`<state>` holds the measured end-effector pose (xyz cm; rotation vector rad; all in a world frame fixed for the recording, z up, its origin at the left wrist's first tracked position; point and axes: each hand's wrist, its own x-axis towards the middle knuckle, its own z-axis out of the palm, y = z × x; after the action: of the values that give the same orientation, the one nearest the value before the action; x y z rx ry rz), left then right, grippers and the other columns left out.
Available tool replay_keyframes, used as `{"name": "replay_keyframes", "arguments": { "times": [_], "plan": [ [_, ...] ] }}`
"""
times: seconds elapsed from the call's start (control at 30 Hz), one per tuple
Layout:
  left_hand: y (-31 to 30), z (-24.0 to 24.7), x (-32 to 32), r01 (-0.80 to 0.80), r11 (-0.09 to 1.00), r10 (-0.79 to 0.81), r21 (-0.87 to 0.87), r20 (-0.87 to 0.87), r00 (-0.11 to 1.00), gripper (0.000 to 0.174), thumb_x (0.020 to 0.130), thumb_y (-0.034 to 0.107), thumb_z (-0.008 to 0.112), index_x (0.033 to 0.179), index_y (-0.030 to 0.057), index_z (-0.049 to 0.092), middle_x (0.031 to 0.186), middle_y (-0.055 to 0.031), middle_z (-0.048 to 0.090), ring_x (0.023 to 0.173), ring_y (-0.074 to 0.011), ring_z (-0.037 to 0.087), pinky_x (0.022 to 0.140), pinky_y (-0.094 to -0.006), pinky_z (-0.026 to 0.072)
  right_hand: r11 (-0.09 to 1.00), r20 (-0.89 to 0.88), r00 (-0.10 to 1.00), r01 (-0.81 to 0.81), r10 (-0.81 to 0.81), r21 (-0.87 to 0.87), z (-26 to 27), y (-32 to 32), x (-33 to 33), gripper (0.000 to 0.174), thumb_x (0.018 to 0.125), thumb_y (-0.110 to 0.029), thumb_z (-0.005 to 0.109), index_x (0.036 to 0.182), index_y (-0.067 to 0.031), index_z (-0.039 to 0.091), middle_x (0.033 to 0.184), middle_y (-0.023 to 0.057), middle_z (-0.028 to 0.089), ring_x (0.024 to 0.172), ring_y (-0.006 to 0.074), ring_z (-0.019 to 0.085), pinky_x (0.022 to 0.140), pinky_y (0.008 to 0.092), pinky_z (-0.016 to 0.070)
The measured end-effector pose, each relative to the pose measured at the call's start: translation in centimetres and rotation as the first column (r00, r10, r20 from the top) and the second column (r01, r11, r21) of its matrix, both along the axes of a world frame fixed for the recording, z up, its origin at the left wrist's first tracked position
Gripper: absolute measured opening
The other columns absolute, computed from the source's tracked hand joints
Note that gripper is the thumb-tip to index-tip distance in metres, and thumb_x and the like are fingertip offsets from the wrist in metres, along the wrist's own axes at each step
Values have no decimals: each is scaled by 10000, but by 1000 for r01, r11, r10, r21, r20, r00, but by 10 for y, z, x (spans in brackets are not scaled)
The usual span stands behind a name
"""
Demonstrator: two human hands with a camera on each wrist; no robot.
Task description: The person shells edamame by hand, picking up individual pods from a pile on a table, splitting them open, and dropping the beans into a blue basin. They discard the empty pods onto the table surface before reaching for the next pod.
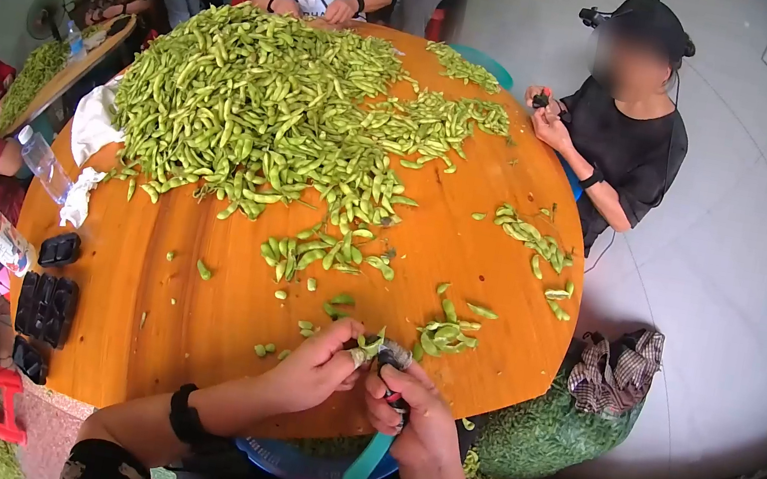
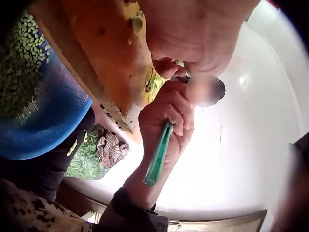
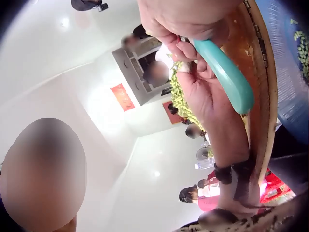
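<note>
Over the table's near edge the two hands meet. The left hand (image 1: pixel 318 368) pinches a green pod (image 1: pixel 370 343) between thumb and fingertips. Curled round a tool with a teal handle (image 1: pixel 369 459), the right hand (image 1: pixel 416 413) holds it close against the pod; the handle points down toward the lap. In the left wrist view the teal handle (image 2: pixel 159 154) sticks out below the right hand's fingers (image 2: pixel 176 108). The right wrist view shows the handle (image 3: pixel 227 77) beside the left hand (image 3: pixel 207 94). The tool's working end is mostly hidden by fingers.
A large heap of pods (image 1: pixel 254 106) covers the round table's (image 1: pixel 130 299) far left, with small piles (image 1: pixel 446 336) nearer. Black trays (image 1: pixel 45 307) and bottles (image 1: pixel 44 165) line the left edge. A blue basket (image 2: pixel 58 111) with beans sits below the edge. People stand or sit around.
</note>
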<state>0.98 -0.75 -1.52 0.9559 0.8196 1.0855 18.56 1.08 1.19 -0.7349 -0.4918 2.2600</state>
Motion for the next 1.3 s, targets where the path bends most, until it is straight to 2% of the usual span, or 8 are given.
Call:
{"name": "replay_keyframes", "arguments": {
  "times": [0.33,0.5,0.7,0.93,1.0,1.13,1.2,1.3],
  "plan": [
    [-1,5,5,-101,980,170,173,-447,879,183,899,11,438,1070,28,498,896,-83,552,719,-176,555,638,-303,460,998,62,996,64,-62,-26,-3,0,7,185,915,-123,578,1092,-72,565,748,31,570,482,82,434,402,213,278],
    [-23,54,-1,378,698,568,609,-791,226,135,788,6,565,904,51,617,937,-131,586,852,-332,588,757,-399,482,891,511,769,164,-384,424,3,18,42,112,932,-89,537,839,-68,596,643,-6,541,458,59,442,415,222,332],
    [15,47,-21,132,790,585,599,-801,130,138,789,65,622,925,49,633,954,-109,598,873,-342,596,736,-403,505,724,637,599,-133,-485,677,-6,18,48,97,901,-42,560,972,6,606,640,36,549,578,90,497,530,259,412],
    [49,33,-29,91,881,440,464,-874,206,150,807,65,620,950,19,613,880,-138,587,782,-354,608,698,-423,508,636,581,711,-244,-396,732,3,19,24,187,892,-34,568,1075,-1,595,684,114,556,585,128,513,564,276,444],
    [46,32,-27,186,833,515,521,-853,79,181,805,66,630,981,27,603,881,-164,590,761,-369,599,681,-406,507,632,586,715,-261,-382,730,4,22,16,198,903,-45,561,1093,1,587,688,97,552,574,112,512,537,270,441],
    [29,34,-15,102,874,418,475,-842,340,162,853,37,600,1015,30,597,862,-112,621,674,-275,620,617,-339,502,806,639,758,-291,-135,515,8,27,3,175,924,-93,560,1081,-28,604,720,26,573,542,75,504,484,236,423],
    [19,37,-9,-136,978,207,159,-641,739,184,892,34,558,1073,21,588,870,-77,612,660,-152,615,613,-290,508,846,611,789,-280,-66,454,8,27,2,152,930,-107,560,1056,-39,613,726,2,573,528,61,495,459,224,406],
    [14,27,-9,-192,973,229,127,-462,857,262,909,3,519,1160,42,585,859,-28,583,664,-57,557,600,-238,483,897,491,871,-227,12,380,8,27,0,124,939,-127,562,838,-61,588,678,-25,561,488,38,474,409,196,331]
  ]
}}
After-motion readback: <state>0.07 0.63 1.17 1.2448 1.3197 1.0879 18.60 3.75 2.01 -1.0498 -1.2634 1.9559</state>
